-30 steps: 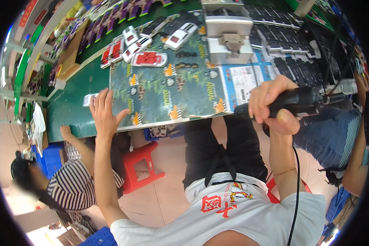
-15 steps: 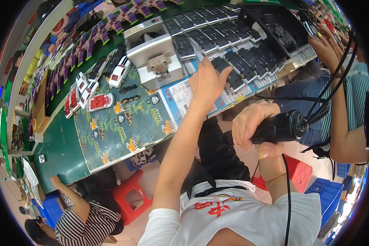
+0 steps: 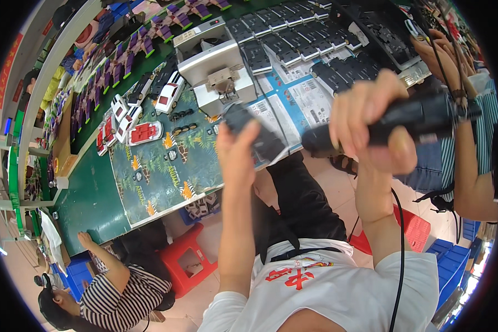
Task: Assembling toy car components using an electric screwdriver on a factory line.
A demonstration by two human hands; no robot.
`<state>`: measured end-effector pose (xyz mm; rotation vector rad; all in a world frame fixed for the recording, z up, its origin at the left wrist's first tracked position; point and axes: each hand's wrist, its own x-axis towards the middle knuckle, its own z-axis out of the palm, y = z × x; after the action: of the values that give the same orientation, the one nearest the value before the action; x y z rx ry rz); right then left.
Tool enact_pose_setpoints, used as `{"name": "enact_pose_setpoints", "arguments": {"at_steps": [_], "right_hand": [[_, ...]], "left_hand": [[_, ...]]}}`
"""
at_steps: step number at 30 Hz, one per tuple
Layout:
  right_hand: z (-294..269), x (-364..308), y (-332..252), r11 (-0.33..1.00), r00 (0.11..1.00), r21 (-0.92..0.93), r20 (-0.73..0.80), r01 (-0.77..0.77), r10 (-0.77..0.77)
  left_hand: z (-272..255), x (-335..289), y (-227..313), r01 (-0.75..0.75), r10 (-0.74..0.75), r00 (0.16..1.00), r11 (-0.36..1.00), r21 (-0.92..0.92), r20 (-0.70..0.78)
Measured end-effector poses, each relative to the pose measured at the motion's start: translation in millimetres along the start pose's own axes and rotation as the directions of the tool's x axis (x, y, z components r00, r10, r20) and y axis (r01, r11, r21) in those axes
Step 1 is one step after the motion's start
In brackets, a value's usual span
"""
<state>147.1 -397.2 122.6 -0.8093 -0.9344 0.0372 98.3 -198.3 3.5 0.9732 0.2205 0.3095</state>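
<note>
My left hand [image 3: 237,157] grips a toy car [image 3: 264,141] with its black underside up, over the table's front edge, just in front of a silver box-shaped machine [image 3: 213,69]. Both hand and car are blurred by motion. Wrapped round a black corded electric screwdriver [image 3: 420,119], my right hand [image 3: 373,122] is raised to the right of the car and apart from it. The screwdriver's dark front end points left; its tip cannot be made out. Behind the hands, several more toy cars with black undersides [image 3: 282,47] lie in rows on printed card sheets [image 3: 301,91].
A black bin [image 3: 365,22] with dark parts stands at the back right. White toy cars [image 3: 169,95] and wheel pairs [image 3: 183,115] lie left of the machine. Co-workers are at the right and lower left. A red stool [image 3: 188,260] stands under the table's edge.
My left hand has picked up a toy car from the rows and drawn it left and nearer. My right hand has risen with the screwdriver, which now points left.
</note>
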Motion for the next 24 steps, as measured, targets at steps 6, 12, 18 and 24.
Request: {"name": "enact_pose_setpoints", "arguments": {"at_steps": [6, 12, 18, 24], "right_hand": [[36.4, 69.7, 86.9, 0.986, 0.971, -0.102, -0.187, 0.133, -0.150], [52.3, 92.8, 131.7, 0.900, 0.970, -0.417, -0.137, 0.129, -0.203], [56.4, 112.3, 154.2, 0.809, 0.968, -0.558, -0.040, 0.185, -0.249], [63.8, 112.0, 134.2, 0.830, 0.978, -0.527, -0.188, -0.181, 0.094]], "left_hand": [[-57.9, -28.9, 27.8, 0.094, -0.084, 0.986, 0.993, 0.067, -0.141], [-62.9, -30.1, 29.7, 0.096, -0.094, 0.991, 0.995, 0.013, -0.099], [-63.2, -26.4, 28.8, 0.124, -0.125, 0.989, 0.992, -0.017, -0.076], [-66.9, -26.8, 24.2, 0.091, -0.091, 0.996, 0.996, -0.020, -0.020]]}}
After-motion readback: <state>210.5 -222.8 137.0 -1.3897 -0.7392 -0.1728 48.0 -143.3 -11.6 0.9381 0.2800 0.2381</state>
